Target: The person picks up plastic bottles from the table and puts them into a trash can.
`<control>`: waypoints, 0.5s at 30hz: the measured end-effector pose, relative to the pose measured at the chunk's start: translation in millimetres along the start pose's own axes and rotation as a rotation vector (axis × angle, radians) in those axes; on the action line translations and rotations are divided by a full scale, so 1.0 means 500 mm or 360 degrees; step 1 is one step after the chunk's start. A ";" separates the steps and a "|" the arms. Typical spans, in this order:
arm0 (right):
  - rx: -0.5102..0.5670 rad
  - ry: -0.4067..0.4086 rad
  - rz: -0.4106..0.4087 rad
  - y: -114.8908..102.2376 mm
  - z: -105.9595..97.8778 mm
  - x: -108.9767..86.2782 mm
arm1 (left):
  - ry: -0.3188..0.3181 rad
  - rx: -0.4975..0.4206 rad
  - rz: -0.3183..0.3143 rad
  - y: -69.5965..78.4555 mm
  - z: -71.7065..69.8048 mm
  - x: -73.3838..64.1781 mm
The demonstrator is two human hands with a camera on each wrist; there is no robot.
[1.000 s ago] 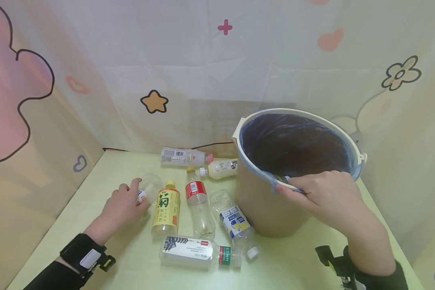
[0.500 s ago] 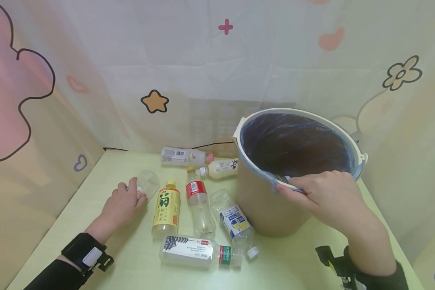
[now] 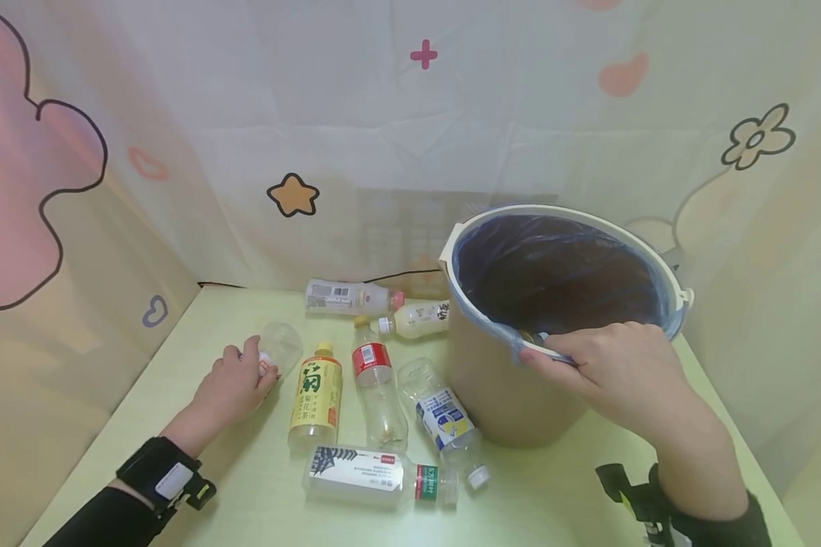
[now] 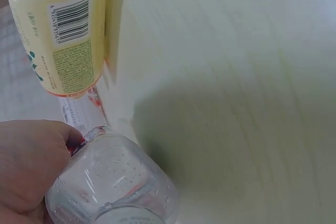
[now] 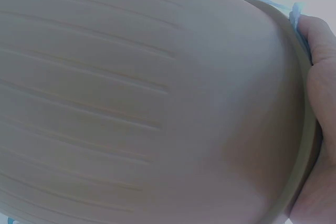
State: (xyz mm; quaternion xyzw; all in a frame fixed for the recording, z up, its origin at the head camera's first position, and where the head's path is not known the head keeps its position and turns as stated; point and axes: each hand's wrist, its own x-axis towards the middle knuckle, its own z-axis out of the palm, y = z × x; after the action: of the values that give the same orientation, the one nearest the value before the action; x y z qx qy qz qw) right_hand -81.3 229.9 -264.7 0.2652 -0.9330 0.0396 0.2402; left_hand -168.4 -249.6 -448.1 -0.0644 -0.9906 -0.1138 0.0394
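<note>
My left hand (image 3: 229, 384) grips a clear plastic bottle (image 3: 282, 346) at the table's left side. In the left wrist view, droplets show inside that bottle (image 4: 113, 177), with the thumb against its side. Just right of it stands a yellow-labelled tea bottle (image 3: 315, 395). My right hand (image 3: 619, 372) holds the near rim of a beige trash bin (image 3: 513, 395), its thumb outside and the other fingers hidden over the edge. A blue bag (image 3: 506, 251) lines the bin. The right wrist view shows the bin's ribbed wall (image 5: 131, 98) and the hand (image 5: 323, 82) on its rim.
Right of the tea bottle are a red-labelled bottle (image 3: 372, 357) and a blue-and-white-labelled bottle (image 3: 445, 418). A white-labelled bottle (image 3: 356, 472) lies in front. Behind lie a pink-capped bottle (image 3: 345, 296) and a milk-tea bottle (image 3: 419, 319). A printed curtain (image 3: 356, 114) closes the back.
The clear bottle in my left hand has turned and shifted slightly, and less of its label shows. My right hand stays on the bin's rim.
</note>
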 end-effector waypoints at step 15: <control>-0.0016 -0.0028 0.0040 -0.001 -0.002 -0.002 | -0.0049 -0.0079 -0.0084 -0.006 -0.026 0.012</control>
State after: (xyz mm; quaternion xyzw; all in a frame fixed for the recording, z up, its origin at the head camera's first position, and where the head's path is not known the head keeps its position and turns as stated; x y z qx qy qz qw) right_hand -79.7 229.9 -264.2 0.2525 -0.9385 0.0357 0.2327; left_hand -173.7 -254.8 -435.6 -0.0410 -0.9893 -0.1383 0.0196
